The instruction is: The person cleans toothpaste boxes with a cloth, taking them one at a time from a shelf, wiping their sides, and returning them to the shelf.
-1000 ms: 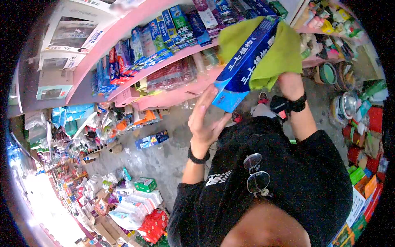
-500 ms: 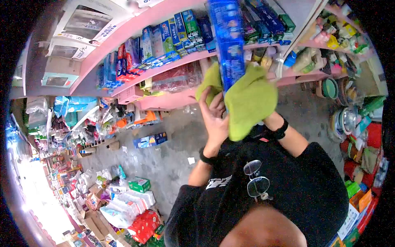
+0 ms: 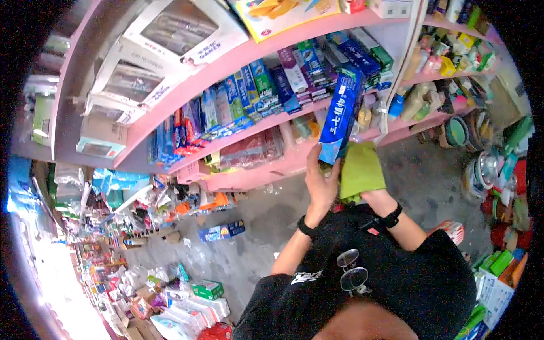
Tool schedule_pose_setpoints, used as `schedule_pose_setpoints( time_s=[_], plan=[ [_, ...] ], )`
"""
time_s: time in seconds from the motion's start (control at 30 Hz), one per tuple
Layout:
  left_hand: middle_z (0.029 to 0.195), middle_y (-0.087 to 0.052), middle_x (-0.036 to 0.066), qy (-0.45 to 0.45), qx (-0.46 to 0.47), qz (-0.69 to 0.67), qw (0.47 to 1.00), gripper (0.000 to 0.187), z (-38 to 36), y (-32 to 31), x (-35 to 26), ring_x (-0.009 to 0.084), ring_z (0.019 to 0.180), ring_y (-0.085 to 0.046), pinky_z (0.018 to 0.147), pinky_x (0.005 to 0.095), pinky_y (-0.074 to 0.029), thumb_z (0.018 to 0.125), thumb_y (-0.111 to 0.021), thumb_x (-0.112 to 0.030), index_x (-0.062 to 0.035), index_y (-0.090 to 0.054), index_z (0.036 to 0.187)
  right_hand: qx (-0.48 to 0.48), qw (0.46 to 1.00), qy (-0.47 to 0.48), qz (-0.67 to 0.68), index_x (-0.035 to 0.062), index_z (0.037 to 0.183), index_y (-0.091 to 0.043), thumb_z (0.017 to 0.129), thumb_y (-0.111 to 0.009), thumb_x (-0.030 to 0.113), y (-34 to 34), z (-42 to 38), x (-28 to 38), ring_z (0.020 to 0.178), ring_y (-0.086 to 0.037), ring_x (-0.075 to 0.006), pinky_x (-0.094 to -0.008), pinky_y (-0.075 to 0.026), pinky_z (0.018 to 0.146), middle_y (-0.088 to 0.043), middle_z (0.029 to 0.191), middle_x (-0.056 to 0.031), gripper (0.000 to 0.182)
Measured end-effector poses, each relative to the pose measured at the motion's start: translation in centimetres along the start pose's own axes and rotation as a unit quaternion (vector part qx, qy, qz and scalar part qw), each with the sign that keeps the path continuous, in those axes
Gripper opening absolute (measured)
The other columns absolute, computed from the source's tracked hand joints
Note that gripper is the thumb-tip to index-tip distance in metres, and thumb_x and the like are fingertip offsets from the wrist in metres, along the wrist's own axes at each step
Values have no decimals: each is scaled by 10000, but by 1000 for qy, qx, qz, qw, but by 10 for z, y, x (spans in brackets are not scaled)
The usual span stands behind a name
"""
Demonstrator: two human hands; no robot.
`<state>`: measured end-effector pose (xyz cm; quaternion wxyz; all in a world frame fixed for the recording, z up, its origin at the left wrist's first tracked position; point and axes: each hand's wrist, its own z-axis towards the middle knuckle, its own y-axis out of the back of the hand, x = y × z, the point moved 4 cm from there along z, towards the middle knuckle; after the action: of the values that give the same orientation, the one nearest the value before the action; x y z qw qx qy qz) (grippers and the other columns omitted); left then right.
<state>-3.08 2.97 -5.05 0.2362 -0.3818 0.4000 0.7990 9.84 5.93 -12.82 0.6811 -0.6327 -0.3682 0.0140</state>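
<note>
My left hand (image 3: 321, 187) is up in front of my chest, gripping the lower end of a long blue box (image 3: 340, 116); my fingers (image 3: 313, 161) run up along its left edge and wrap the bottom corner, palm behind it; the box stands nearly upright, tilted a bit to the right, white characters running down its face; its top end reaches in front of the packs on the pink shelf (image 3: 249, 127); lower end sits in my grasp, just left of the cloth.

My right hand (image 3: 378, 199) is just beside the left, clenched on a green cloth (image 3: 360, 170); the cloth bunches up above my knuckles and touches the right side of the box near its bottom; the right fingers are hidden under the fabric, so I can't tell exactly how they curl, but the cloth is clearly held; black watch (image 3: 391, 216) on that wrist, black band (image 3: 306, 229) on the left wrist.

Around: rows of toothpaste boxes (image 3: 243, 93) stand along the shelf, left of the box; bottles (image 3: 422, 93) on the shelf to the right; another blue carton (image 3: 222, 231) lies on the grey floor (image 3: 255, 226), well apart from both hands; sunglasses (image 3: 352, 272) hang on my black shirt (image 3: 396, 283).
</note>
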Motion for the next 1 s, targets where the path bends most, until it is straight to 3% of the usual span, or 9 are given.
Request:
schedule_pose_setpoints(
  time_s=[0.1,0.27,0.33,0.5,0.63,0.7,0.73,0.8,1.0],
  plan=[
    [1132,-509,175,41,14,-234,971,505,20,-29,-15,245,1028,-520,831,323,-436,825,-593,-108,-23,-328,1247,-89,988,111,-67,107,1260,-386,900,-437,263,13,-20,45,1045,-513,-196,-359,-440,889,-500,1193,-66,396],
    [1054,-540,135,261,87,-542,794,511,67,-100,-23,151,868,-532,756,280,-450,857,-562,-118,-33,-274,1270,-145,958,233,-82,105,1254,-393,891,-459,261,68,-57,112,1046,-511,-208,-367,-438,889,-504,1184,-69,401],
    [1041,-541,120,272,96,-485,825,473,100,-126,-33,141,842,-525,750,281,-449,856,-566,-132,-23,-319,1244,-236,929,273,-87,96,1266,-378,875,-483,265,81,-70,125,1077,-489,-214,-375,-414,921,-488,1207,-78,439],
    [993,-569,115,-147,30,-208,967,342,160,-188,5,186,858,-554,738,300,-452,822,-594,-131,4,-458,1105,-270,920,273,-82,93,1260,-384,873,-484,260,98,-98,124,1074,-492,-215,-375,-413,922,-490,1205,-80,433],
    [1019,-556,163,45,94,-206,973,348,116,-123,33,250,917,-542,776,338,-429,777,-610,-96,23,-466,1071,-276,922,257,-83,91,1256,-389,872,-485,255,109,-109,125,1072,-493,-215,-375,-412,923,-491,1203,-82,428],
    [1041,-531,195,112,75,78,988,402,110,-98,97,314,923,-527,783,381,-418,727,-628,-104,37,-454,1062,-277,922,257,-83,90,1254,-391,872,-485,253,116,-112,131,1070,-494,-215,-375,-411,924,-492,1202,-84,426],
    [1031,-503,242,-27,-53,85,995,514,118,-94,145,371,896,-511,757,403,-427,678,-659,-146,72,-422,1079,-279,922,256,-83,89,1253,-392,872,-485,252,118,-113,133,1070,-495,-215,-375,-411,924,-492,1202,-84,425],
    [1041,-478,285,65,-113,319,939,647,130,-82,181,405,906,-506,744,431,-438,675,-683,-204,126,-349,1121,-281,922,254,-81,88,1251,-395,871,-486,250,122,-113,134,1068,-496,-215,-375,-410,924,-493,1201,-85,422],
    [1139,-390,351,35,-71,321,944,906,162,-91,212,459,1012,-462,826,448,-426,670,-717,-328,197,-198,1195,-277,928,236,-83,85,1244,-402,870,-487,244,117,-106,128,1065,-498,-215,-375,-408,926,-495,1198,-88,415]
  ],
)
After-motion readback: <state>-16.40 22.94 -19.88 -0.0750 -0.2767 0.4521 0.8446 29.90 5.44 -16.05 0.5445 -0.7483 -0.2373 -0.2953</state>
